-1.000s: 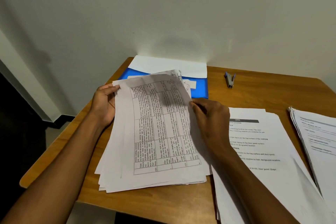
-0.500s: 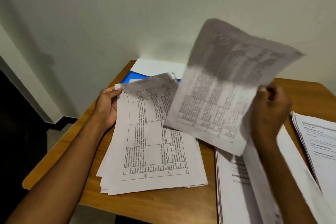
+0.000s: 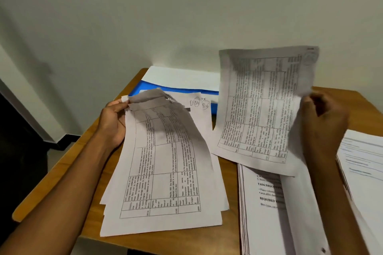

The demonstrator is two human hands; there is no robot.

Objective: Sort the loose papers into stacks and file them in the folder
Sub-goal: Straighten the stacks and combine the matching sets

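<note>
Overhanging table edge (image 3: 31, 211): left stack (image 3: 163, 219).

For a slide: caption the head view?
Right hand lifts a table sheet; left hand holds the pile.

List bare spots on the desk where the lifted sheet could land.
Bare wooden desk shows in a narrow strip between the left pile of table-printed papers and the middle white text stack, and along the left edge. Crowded: blue folder at back, far-right stack, right hand holding the sheet.

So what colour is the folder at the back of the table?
Bright blue, partly covered by white sheets. The folder shows in the head view.
</note>
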